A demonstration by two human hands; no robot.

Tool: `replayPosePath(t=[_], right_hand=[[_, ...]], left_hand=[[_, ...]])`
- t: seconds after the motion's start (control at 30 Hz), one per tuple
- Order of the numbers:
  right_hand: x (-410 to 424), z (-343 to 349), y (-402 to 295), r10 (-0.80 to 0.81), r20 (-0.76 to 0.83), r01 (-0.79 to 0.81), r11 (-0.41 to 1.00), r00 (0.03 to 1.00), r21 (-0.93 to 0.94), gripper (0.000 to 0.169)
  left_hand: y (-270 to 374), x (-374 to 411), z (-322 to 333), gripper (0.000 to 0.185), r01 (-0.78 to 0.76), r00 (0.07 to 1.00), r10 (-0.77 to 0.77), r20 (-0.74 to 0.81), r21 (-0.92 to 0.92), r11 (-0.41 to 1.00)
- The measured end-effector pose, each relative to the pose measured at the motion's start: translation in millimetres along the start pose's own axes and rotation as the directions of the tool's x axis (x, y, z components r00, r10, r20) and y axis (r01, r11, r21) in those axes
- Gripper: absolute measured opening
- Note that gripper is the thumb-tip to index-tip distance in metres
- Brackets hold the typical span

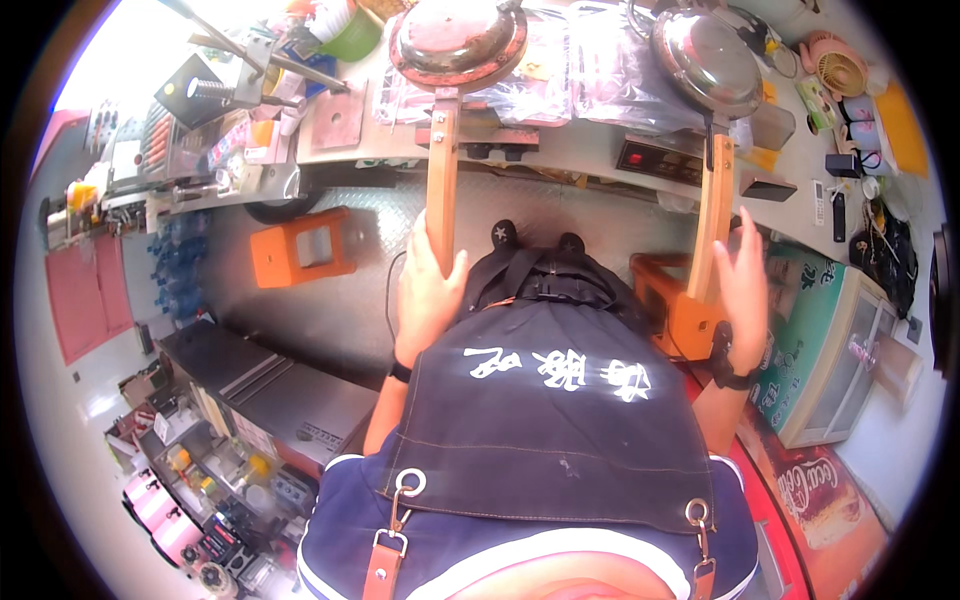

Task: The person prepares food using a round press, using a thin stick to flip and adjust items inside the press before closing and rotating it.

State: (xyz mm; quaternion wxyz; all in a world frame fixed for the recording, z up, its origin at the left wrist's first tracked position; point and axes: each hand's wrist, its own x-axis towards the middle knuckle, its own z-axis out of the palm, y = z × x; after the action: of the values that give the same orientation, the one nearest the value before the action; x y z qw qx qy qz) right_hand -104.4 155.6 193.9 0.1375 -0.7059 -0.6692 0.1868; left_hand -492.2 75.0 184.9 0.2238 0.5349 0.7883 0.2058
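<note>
Two round, lidded metal cooking presses stand on the counter before me, their long wooden handles pointing towards me. At the end of the left handle point(441, 172) is my left hand point(427, 296), with its fingers along one side and the thumb at the other; whether it grips is unclear. The left press point(457, 45) sits above a unit with black knobs point(495, 151). My right hand point(744, 281) is beside the right handle point(712, 217), thumb and fingers apart, holding nothing. The right press point(705, 64) has a shiny domed lid and sits behind a control panel with a red light point(656, 161).
Orange stools stand on the metal floor, one at left point(300, 249) and one under the right handle point(682, 326). A glass-doored cabinet point(832, 352) is at right. A pink fan point(832, 64) sits on the counter. A dark-topped unit point(292, 390) stands behind me at left.
</note>
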Motion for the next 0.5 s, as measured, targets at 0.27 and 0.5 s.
replayPosePath(t=[0.27, 0.5], right_hand=[[-4.1, 37.1, 5.0, 0.028, 0.029, -0.032, 0.992, 0.999, 0.123, 0.085], [-3.6, 44.0, 17.5, -0.01, -0.028, 0.015, 0.982, 1.0, 0.187, 0.083]], left_hand=[[6.7, -0.8, 37.9, 0.069, 0.199, 0.949, -0.112, -0.294, 0.287, 0.937], [6.7, 1.0, 44.1, 0.055, 0.295, 0.925, -0.192, -0.328, 0.302, 0.906]])
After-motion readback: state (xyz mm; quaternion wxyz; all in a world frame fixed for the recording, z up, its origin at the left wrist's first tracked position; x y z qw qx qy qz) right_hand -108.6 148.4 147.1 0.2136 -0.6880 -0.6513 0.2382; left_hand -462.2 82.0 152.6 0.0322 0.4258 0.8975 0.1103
